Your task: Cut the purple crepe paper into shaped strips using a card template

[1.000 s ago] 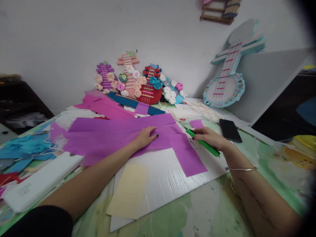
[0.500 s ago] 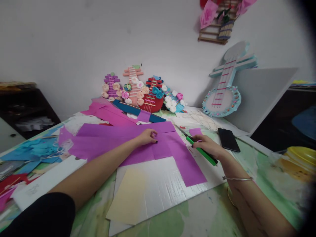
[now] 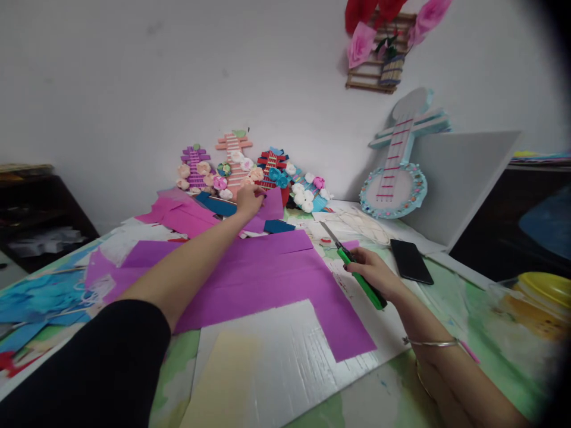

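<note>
In the head view my left hand point(image 3: 250, 199) reaches to the back of the table, its fingers pinching a small piece of purple paper point(image 3: 273, 205). That piece stands partly raised over a dark blue strip point(image 3: 279, 226). My right hand point(image 3: 370, 267) is closed around a green utility knife point(image 3: 362, 279), blade out and pointing away to the upper left. Between my arms a large purple sheet point(image 3: 267, 270) with a long leg at its right lies over a shiny white board point(image 3: 285, 351). A pale yellow piece of paper point(image 3: 218, 374) rests on the board's near left.
Several decorated paper lutes point(image 3: 234, 163) lean along the wall, and a larger light blue one point(image 3: 395, 184) stands at right. A black phone point(image 3: 411, 261) and a yellow-lidded tub point(image 3: 546, 291) lie to the right. Pink sheets point(image 3: 178, 211) and blue scraps point(image 3: 49, 288) cover the left.
My left hand has moved from the large purple sheet to the back and lifted the small purple piece off the blue strip. The knife stays in my right hand.
</note>
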Demonstrator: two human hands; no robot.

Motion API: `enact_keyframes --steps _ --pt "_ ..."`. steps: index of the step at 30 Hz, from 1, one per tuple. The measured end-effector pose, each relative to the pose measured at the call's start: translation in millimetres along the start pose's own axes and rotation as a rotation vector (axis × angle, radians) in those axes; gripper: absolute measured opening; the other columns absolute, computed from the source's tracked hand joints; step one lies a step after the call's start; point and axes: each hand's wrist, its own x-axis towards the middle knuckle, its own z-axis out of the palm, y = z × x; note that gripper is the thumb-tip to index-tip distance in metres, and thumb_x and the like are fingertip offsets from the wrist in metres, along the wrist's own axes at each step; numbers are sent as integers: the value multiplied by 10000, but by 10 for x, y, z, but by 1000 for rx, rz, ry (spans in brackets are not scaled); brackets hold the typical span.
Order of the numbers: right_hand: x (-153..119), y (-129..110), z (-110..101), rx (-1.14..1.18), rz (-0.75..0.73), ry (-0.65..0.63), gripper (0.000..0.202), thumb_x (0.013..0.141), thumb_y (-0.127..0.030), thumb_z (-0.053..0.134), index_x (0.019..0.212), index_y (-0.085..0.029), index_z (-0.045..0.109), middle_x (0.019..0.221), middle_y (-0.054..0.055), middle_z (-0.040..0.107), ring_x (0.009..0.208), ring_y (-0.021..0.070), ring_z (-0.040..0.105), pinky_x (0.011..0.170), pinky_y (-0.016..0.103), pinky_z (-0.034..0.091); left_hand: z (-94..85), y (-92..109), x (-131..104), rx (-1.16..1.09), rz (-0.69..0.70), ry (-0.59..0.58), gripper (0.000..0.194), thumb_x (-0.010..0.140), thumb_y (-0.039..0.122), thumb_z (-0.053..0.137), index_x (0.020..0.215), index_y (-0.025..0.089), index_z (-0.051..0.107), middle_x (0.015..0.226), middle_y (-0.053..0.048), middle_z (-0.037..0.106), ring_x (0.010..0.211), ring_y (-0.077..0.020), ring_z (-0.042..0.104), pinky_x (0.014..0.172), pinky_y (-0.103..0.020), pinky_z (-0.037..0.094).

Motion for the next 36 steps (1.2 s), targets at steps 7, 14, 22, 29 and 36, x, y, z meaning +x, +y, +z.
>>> enact_keyframes --steps 7,14,22,29,36 --pt "-22 -82 55 200 -24 204 303 607 -238 594 905 -204 549 656 -18 580 516 143 539 507 288 444 592 -20 -449 49 230 -103 307 933 321 565 1192 158 559 1196 -96 572 1009 -219 598 848 -422 519" --pt "36 -43 -70 313 -56 455 293 622 -289 580 887 -222 475 549 -64 486 410 121 460 401 267 376 749 -176 -803 95 337 -238 281 936 340 554 1153 165 590 1194 -79 578 1011 -234 595 856 -402 517" --pt "-43 14 174 329 -16 404 300 632 -320 605 893 -210 506 568 -69 496 387 99 446 367 243 350 629 -109 -878 118 382 -354 304 934 323 561 1194 164 560 1204 -97 569 1013 -219 596 853 -421 517" --pt "-73 154 386 348 93 271 290 615 -344 651 835 -208 519 491 -89 436 365 90 407 343 227 316 435 -113 -1096 123 327 -338 309 931 323 566 1196 163 560 1226 -99 560 1052 -231 582 886 -447 498" --pt "-71 271 266 390 164 257 236 665 -384 625 763 -224 481 526 -69 451 376 79 398 346 231 311 -32 40 -1896 77 347 -332 354 885 315 515 1190 167 616 1338 -120 537 1255 -274 476 1073 -421 359"
